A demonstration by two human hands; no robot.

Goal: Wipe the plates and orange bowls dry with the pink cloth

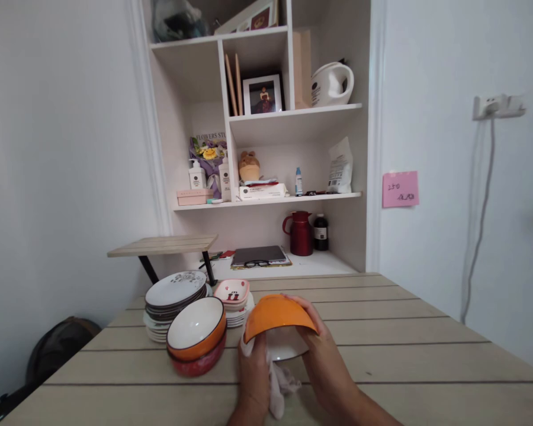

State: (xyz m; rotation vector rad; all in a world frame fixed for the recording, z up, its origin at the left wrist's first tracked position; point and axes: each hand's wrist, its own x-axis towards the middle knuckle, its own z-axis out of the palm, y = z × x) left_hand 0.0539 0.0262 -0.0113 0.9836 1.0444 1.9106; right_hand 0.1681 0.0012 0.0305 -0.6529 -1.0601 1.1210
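Note:
An orange bowl (pixel 279 313) with a white inside is held tipped over the tabletop, its opening turned toward me. My right hand (pixel 326 355) grips its right side, fingers over the outside and thumb at the rim. At the left rim, my left hand (pixel 254 373) is closed on a white cloth (pixel 276 387), which hangs down below the bowl and also shows along its left edge. Some left fingertips are hidden behind the rim. Left of my hands, another orange bowl (pixel 195 325) sits in a red bowl (pixel 199 362).
Stacked plates (pixel 175 289) and small square dishes (pixel 232 291) stand behind the bowls on the slatted table (pixel 404 355). A small raised stand (pixel 164 245) is at the back left. Beyond are a laptop (pixel 260 255), a red jug (pixel 301 234) and a dark bottle (pixel 320 232).

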